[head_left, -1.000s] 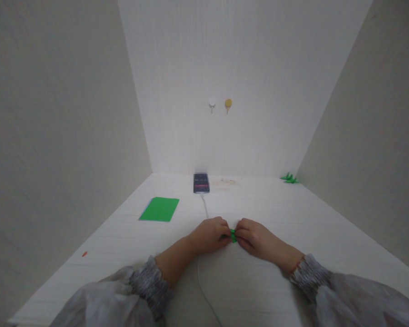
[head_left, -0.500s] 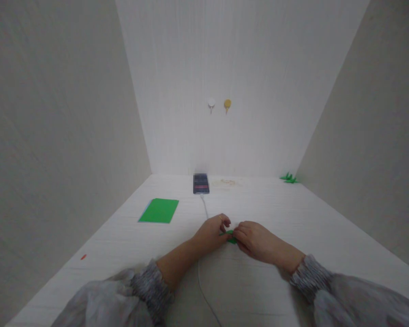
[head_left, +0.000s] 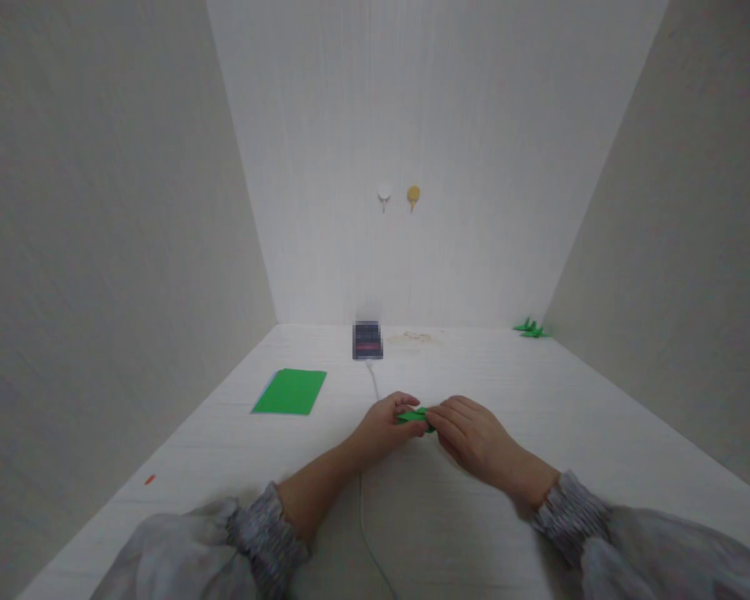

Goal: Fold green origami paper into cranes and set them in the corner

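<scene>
White wood-grain bench [head_left: 462, 533]: beneath my hands.
Right hand [head_left: 478, 437]: fingertips closed on a small green folded-paper piece [head_left: 411, 415].
Left hand [head_left: 381, 431]: half-curled, pinching its other end.
Paper piece: between my hands; probably light, crushable; best pinched by its folds.

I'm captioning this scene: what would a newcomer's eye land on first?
Probably the bright green paper, lying flat on the left. Next, the small green piece held between the left hand and right hand, near the middle, and the green shapes in the far right corner.
</scene>
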Demonstrator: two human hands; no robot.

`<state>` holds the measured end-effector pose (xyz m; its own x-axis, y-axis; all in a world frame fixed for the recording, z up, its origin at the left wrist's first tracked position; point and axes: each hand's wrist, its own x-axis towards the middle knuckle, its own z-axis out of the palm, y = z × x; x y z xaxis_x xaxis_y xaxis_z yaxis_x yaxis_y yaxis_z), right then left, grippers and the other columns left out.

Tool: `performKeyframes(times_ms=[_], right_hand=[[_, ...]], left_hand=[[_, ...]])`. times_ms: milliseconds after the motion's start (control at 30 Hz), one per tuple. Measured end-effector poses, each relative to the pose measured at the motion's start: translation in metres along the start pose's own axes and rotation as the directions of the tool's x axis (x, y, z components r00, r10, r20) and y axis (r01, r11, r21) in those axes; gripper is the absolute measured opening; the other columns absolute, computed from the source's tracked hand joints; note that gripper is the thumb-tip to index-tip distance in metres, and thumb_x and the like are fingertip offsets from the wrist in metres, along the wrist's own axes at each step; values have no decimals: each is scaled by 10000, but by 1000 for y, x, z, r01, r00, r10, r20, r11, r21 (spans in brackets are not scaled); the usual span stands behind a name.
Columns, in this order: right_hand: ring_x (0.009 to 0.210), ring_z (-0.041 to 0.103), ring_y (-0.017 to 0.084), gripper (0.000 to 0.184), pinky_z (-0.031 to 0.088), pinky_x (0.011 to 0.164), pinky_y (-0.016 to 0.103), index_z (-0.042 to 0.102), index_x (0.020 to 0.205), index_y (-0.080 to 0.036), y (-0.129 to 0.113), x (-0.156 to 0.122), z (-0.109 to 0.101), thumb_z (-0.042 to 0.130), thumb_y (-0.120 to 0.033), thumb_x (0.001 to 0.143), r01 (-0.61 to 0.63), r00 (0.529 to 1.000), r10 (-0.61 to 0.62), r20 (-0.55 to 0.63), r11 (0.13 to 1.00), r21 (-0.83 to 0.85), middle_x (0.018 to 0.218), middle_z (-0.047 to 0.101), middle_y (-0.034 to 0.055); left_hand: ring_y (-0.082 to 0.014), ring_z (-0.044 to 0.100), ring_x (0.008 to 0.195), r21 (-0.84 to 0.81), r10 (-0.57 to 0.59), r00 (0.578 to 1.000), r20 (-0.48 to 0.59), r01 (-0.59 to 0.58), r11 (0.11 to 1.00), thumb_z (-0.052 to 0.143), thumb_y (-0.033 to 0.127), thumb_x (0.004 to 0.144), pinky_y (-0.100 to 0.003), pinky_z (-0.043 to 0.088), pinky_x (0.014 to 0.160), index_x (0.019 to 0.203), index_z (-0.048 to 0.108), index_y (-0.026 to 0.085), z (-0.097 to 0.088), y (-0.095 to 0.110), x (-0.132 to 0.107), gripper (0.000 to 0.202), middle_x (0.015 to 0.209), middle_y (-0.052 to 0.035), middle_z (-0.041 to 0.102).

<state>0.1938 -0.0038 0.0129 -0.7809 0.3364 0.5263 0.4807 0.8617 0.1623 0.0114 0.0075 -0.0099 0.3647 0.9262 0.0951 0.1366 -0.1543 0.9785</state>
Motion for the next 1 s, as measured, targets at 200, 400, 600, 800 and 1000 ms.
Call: performKeyframes(times_ms=[200, 400, 600, 800, 1000], right_hand=[[834, 510, 181, 235, 444, 700, 329, 534, 1018, -173, 1, -2, 4, 413, -127, 822, -57, 988, 81, -134, 984, 171, 934, 580, 85], [820, 497, 164, 121, 440, 691, 303, 599, 850, -211, 0, 2, 4, 503, -170, 787, -237, 918, 351, -182, 856, 459, 846, 532, 54], [791, 507, 152, 26, 422, 714, 295, 559, 718, -203, 0, 4, 11, 575, -203, 740, -313, 858, 504, -100, 668, 675, 804, 513, 24], [774, 519, 154, 77, 428, 706, 294, 550, 755, -198, -1, 2, 20, 580, -265, 730, -357, 781, 623, -45, 504, 786, 787, 531, 19], [647, 523, 134, 101, 425, 608, 257, 531, 704, -181, -5, 4, 20, 583, -268, 708, -481, 701, 706, 100, 365, 798, 662, 542, -9]], left_hand=[[-113, 574, 691, -353, -9, 999, -39, -5, 936, 686, 289, 593, -294, 450, 714, 852, 530, 116, 4, 10, -2, 349, 763, -29, 613], [-103, 565, 621, -328, 48, 996, -81, -72, 942, 679, 279, 603, -242, 437, 629, 814, 559, 126, 6, 7, -1, 287, 692, -17, 617], [-117, 578, 606, -326, 12, 996, -93, -42, 945, 693, 286, 583, -254, 451, 615, 757, 563, 121, 7, 6, -1, 273, 672, -23, 628], [-118, 578, 593, -311, 46, 989, -138, -87, 946, 689, 285, 590, -266, 455, 614, 700, 545, 118, 8, 5, -1, 246, 638, -17, 624], [-91, 545, 561, -251, 76, 987, -144, -111, 962, 664, 243, 619, -216, 416, 565, 713, 534, 123, 8, 5, 0, 201, 619, -1, 598]])
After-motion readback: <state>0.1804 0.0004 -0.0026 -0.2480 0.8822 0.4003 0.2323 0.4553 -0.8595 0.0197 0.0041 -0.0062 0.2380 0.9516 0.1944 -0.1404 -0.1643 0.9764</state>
